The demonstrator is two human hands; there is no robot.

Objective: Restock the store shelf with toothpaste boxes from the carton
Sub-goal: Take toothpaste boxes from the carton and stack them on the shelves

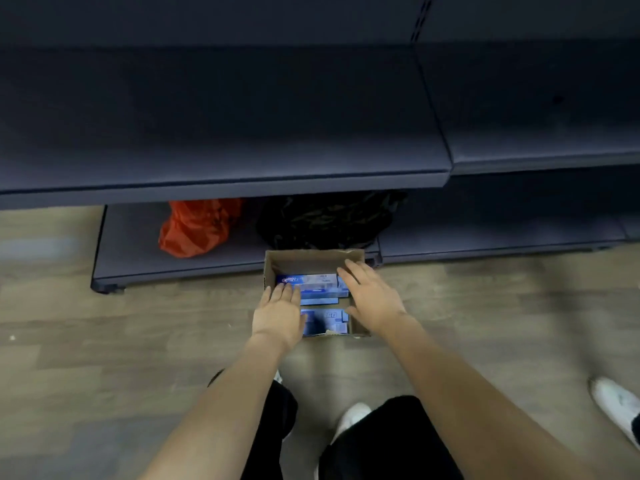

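Observation:
An open brown carton (304, 259) stands on the wooden floor in front of the lowest shelf. Inside it lie several blue and white toothpaste boxes (311, 282), flat and stacked. My left hand (278, 315) hovers over the carton's left side, fingers straight and together, palm down. My right hand (372, 296) reaches over the carton's right side with fingers spread. Neither hand holds anything. Above, the dark grey shelf (221, 133) is bare.
A red plastic bag (195, 226) and a black bag (325, 220) sit on the lowest shelf (138, 258) behind the carton. A second shelf section (540, 133) adjoins on the right. My white shoe (351, 419) and someone's white shoe (614, 405) are on the floor.

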